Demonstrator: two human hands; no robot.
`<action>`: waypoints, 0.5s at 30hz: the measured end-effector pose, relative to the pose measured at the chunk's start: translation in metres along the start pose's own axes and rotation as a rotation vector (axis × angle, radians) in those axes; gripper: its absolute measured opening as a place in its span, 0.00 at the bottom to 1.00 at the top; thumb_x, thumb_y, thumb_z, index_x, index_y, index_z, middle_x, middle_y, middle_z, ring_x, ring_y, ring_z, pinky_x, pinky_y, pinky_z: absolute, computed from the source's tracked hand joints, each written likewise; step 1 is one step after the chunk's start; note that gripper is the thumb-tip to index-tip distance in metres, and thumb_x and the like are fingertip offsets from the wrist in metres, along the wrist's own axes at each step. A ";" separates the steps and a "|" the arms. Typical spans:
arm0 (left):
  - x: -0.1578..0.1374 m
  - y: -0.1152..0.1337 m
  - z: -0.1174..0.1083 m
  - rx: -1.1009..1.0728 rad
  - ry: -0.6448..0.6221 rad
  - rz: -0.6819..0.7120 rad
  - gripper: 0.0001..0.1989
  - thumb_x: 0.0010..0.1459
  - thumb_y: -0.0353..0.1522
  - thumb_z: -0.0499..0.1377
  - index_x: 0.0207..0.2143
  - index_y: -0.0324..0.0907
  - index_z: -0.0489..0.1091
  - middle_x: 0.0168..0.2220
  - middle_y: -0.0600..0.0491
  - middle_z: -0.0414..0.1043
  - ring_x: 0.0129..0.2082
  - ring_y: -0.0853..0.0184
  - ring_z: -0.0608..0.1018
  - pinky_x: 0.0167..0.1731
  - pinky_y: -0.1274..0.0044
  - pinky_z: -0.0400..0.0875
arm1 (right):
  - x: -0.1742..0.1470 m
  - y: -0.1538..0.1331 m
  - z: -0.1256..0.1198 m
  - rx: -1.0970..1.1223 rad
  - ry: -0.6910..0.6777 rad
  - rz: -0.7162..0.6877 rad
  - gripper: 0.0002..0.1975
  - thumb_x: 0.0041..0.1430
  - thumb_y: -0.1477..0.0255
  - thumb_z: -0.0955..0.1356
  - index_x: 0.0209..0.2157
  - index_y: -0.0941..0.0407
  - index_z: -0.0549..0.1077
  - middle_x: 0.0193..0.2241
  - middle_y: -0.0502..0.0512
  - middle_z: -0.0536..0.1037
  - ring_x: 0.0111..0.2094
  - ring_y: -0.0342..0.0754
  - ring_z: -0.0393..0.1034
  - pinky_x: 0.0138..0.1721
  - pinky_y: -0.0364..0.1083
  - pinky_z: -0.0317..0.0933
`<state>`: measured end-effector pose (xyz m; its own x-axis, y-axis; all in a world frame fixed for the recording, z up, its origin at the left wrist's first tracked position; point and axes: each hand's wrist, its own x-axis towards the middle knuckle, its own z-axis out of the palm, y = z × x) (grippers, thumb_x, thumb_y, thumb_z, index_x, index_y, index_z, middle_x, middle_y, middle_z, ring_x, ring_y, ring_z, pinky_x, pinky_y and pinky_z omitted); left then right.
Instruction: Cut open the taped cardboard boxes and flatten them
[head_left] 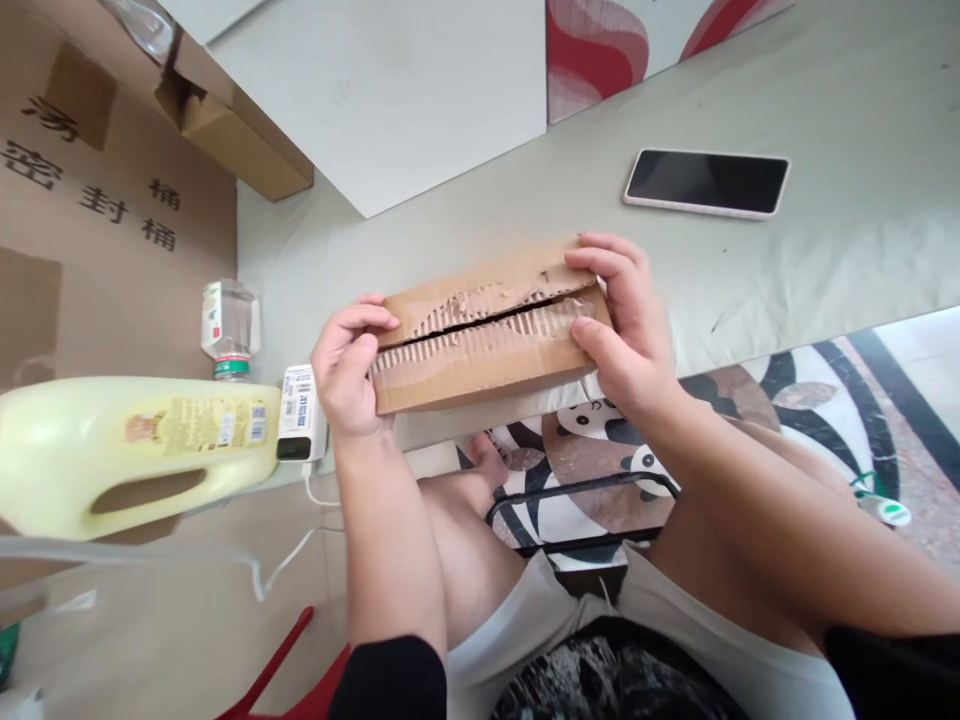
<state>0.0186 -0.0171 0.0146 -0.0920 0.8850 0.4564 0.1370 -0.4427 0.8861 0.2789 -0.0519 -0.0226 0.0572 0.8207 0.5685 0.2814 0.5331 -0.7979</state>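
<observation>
A small brown cardboard box [480, 365] is held between my two hands, just over the near edge of the light-covered table. Its top flaps are torn along the middle, baring corrugated ridges, and a narrow dark gap runs between them. My left hand [349, 370] grips the left end, thumb and fingers on the top flaps. My right hand [626, 320] grips the right end, with the thumb on the near flap and fingers at the far corner. What lies inside the box is hidden.
A phone [709, 183] lies at the back right. Left of the box are a clear bottle [232, 325], a white charger-like block [301, 415] with a cable, and a large yellow jug [142, 450]. A white panel [420, 100] and large carton [112, 280] stand behind.
</observation>
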 end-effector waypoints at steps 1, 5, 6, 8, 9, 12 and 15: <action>-0.001 -0.002 -0.002 -0.011 0.002 0.008 0.05 0.53 0.35 0.62 0.29 0.46 0.77 0.30 0.51 0.74 0.49 0.57 0.76 0.61 0.62 0.65 | 0.000 0.000 0.000 -0.020 0.008 -0.006 0.20 0.63 0.57 0.65 0.54 0.45 0.69 0.59 0.57 0.67 0.66 0.63 0.58 0.68 0.69 0.53; -0.001 -0.007 -0.007 -0.047 -0.019 -0.019 0.03 0.49 0.32 0.66 0.29 0.48 0.78 0.38 0.53 0.78 0.52 0.59 0.76 0.66 0.63 0.62 | -0.001 0.002 0.005 -0.055 0.065 0.019 0.17 0.65 0.53 0.62 0.47 0.47 0.71 0.59 0.56 0.67 0.66 0.65 0.58 0.68 0.72 0.50; 0.000 -0.008 -0.008 -0.058 -0.032 -0.055 0.06 0.47 0.33 0.68 0.30 0.48 0.78 0.44 0.54 0.78 0.55 0.59 0.75 0.67 0.63 0.61 | -0.001 0.003 0.007 -0.066 0.080 0.028 0.17 0.65 0.52 0.61 0.45 0.47 0.71 0.59 0.56 0.67 0.66 0.65 0.58 0.68 0.72 0.50; 0.001 -0.009 -0.009 -0.090 -0.057 -0.161 0.11 0.44 0.35 0.71 0.33 0.48 0.77 0.56 0.55 0.73 0.62 0.56 0.71 0.69 0.61 0.58 | -0.002 0.003 0.010 -0.091 0.100 0.044 0.18 0.66 0.52 0.60 0.42 0.49 0.72 0.59 0.57 0.67 0.66 0.65 0.59 0.67 0.71 0.52; 0.000 -0.009 -0.010 -0.105 -0.066 -0.215 0.13 0.44 0.35 0.72 0.34 0.48 0.77 0.59 0.55 0.71 0.65 0.54 0.68 0.70 0.60 0.57 | -0.003 0.003 0.011 -0.096 0.106 0.046 0.19 0.66 0.51 0.59 0.42 0.49 0.72 0.59 0.57 0.67 0.66 0.65 0.59 0.67 0.70 0.53; -0.002 -0.006 -0.011 -0.111 -0.064 -0.292 0.13 0.44 0.35 0.71 0.35 0.46 0.77 0.60 0.53 0.70 0.69 0.50 0.63 0.70 0.57 0.55 | -0.002 0.001 0.012 -0.044 0.114 0.042 0.19 0.65 0.51 0.59 0.42 0.50 0.71 0.59 0.56 0.67 0.66 0.63 0.59 0.68 0.67 0.53; -0.004 0.001 -0.016 -0.079 -0.065 -0.371 0.14 0.44 0.34 0.72 0.36 0.45 0.80 0.58 0.51 0.74 0.68 0.52 0.65 0.69 0.61 0.58 | -0.001 0.001 0.013 0.139 0.131 0.122 0.20 0.65 0.52 0.58 0.49 0.47 0.69 0.60 0.54 0.68 0.65 0.59 0.61 0.67 0.62 0.57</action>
<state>0.0033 -0.0236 0.0147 -0.0580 0.9934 0.0994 0.0290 -0.0978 0.9948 0.2670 -0.0496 -0.0267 0.2089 0.8519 0.4803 0.1307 0.4625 -0.8770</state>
